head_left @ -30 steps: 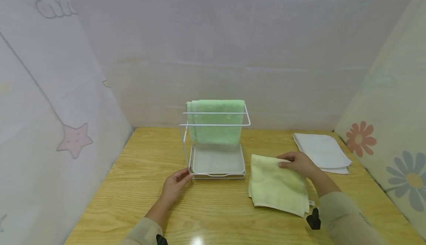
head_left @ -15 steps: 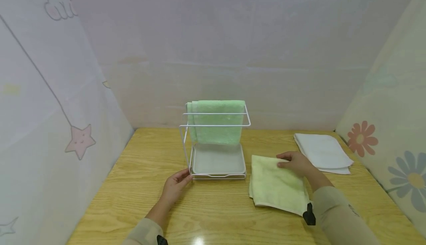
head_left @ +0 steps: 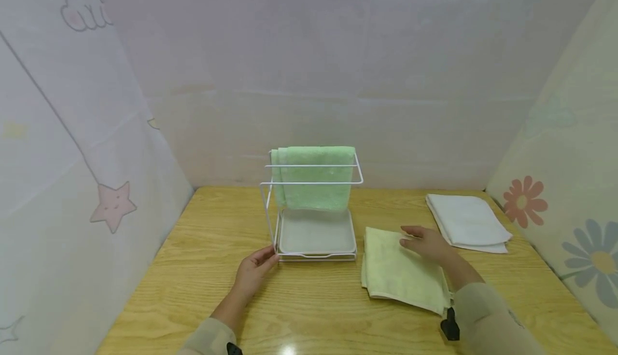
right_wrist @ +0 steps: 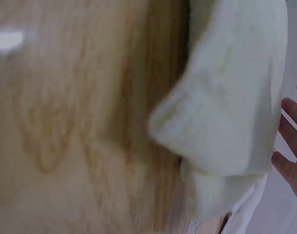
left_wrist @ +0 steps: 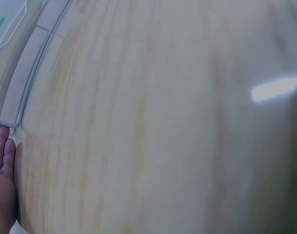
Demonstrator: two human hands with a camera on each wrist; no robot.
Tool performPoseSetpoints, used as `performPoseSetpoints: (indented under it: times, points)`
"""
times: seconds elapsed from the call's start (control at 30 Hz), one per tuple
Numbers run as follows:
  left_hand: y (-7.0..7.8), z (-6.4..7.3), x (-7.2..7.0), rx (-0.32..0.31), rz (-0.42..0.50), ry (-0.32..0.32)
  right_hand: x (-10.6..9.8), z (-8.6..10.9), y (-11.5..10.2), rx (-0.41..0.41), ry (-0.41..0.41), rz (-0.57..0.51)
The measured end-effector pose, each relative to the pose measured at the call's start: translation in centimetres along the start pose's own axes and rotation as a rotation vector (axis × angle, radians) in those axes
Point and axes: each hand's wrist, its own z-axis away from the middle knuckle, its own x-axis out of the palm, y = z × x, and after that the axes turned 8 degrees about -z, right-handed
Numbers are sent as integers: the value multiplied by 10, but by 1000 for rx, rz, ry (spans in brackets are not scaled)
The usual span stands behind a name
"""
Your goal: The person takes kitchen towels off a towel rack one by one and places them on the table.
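A white wire towel rack (head_left: pixel 311 183) stands mid-table, with a folded green towel (head_left: pixel 316 183) hanging over its rear bar and a pale tray (head_left: pixel 317 231) in its base. My left hand (head_left: pixel 252 272) holds the rack's front left corner between thumb and fingers; in the left wrist view that hand (left_wrist: pixel 2 180) shows only at the edge. A folded yellow towel (head_left: pixel 403 269) lies on the table to the right of the rack. Over its upper right edge is my right hand (head_left: pixel 429 245), fingers extended and spread. In the right wrist view these fingers (right_wrist: pixel 290 134) are beside the towel, not wrapped round it.
A folded white towel (head_left: pixel 465 221) lies at the back right of the wooden table (head_left: pixel 217 221). Printed cloth walls (head_left: pixel 309 76) enclose the table at the back and on both sides.
My right fingers have loosened and spread from the yellow towel's upper edge, which has settled slightly lower. The left hand stays at the rack corner.
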Motion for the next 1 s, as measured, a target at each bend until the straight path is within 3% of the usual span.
performPoseSetpoints:
  times: [0.23, 0.57, 0.77, 1.0]
  points:
    - [0, 1, -2, -2, -35, 13, 19, 30, -19, -1, 55, 83]
    - [-1, 1, -3, -12, -48, 10, 71, 59, -44, -63, 63, 261]
    - [-2, 0, -2, -19, -49, 1, 93, 76, -60, 26, 26, 232]
    - [-3, -2, -1, -20, -48, -9, 104, 82, -66, 129, 42, 217]
